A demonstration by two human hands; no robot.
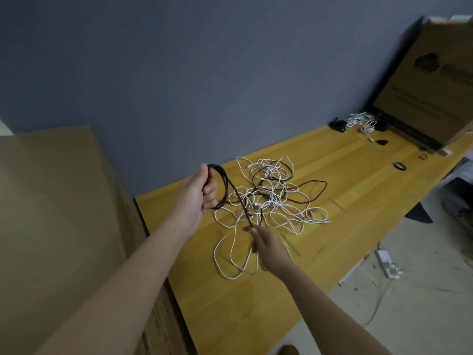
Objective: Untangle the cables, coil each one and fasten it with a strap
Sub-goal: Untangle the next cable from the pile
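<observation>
A tangle of white and black cables (271,201) lies in the middle of the wooden table (256,290). My left hand (198,194) is raised above the table's left part and grips a small coil of black cable (222,185). From that coil a taut black strand (239,198) runs down to my right hand (266,243), which pinches it just above the near side of the tangle. White loops (230,254) spread on the table under my right hand.
Large cardboard boxes stand at the left (56,213) and at the far right (430,80). Coiled white cables (361,121) and black bundles (337,124) lie at the table's far end. Small black straps (399,165) lie near the right edge. A power strip (387,263) is on the floor.
</observation>
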